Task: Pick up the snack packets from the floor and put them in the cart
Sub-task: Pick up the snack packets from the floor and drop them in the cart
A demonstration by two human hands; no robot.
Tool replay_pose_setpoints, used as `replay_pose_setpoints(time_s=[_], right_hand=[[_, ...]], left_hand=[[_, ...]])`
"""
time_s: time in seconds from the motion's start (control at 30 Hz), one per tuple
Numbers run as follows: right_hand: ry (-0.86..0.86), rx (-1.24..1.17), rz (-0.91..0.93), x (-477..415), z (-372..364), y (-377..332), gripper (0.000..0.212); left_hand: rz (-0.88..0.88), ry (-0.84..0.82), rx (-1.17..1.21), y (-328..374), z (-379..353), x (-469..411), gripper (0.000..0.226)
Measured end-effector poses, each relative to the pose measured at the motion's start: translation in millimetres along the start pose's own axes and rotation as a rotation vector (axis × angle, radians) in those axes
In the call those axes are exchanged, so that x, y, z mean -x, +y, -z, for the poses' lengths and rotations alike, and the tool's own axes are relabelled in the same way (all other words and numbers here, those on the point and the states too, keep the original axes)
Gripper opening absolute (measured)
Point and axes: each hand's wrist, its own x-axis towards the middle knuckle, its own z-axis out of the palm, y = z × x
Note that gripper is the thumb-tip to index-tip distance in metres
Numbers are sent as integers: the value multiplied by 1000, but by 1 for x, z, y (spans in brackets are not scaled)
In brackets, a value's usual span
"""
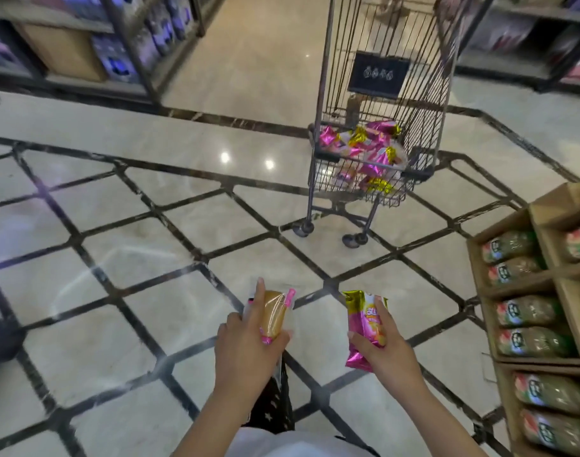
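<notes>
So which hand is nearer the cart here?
Right. The right hand, gripping a pink packet, is short of the cart but nearly in line with it; the left hand, gripping a clear-wrapped packet, sits further off to its left.

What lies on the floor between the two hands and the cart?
Nothing: the head view shows only bare tiled floor between the left hand, the right hand and the cart.

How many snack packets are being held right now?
2. One clear-wrapped packet in the left hand, one pink packet in the right hand. Either hand could hide another. Others lie piled in the cart.
</notes>
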Motion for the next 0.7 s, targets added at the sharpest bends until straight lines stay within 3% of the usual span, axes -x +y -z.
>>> replay_pose_setpoints(time_s=[0.27, 0.47, 0.7], right_hand=[[80, -105, 41, -99, -10, -107, 79], [67, -242, -20, -149, -14, -125, 83], [123, -293, -90, -270, 80, -130, 81]], left_hand=[[-214, 4, -44, 22, 41, -164, 87], [-281, -72, -126, 52, 27, -226, 93], [-288, -149, -74, 139, -7, -327, 94]])
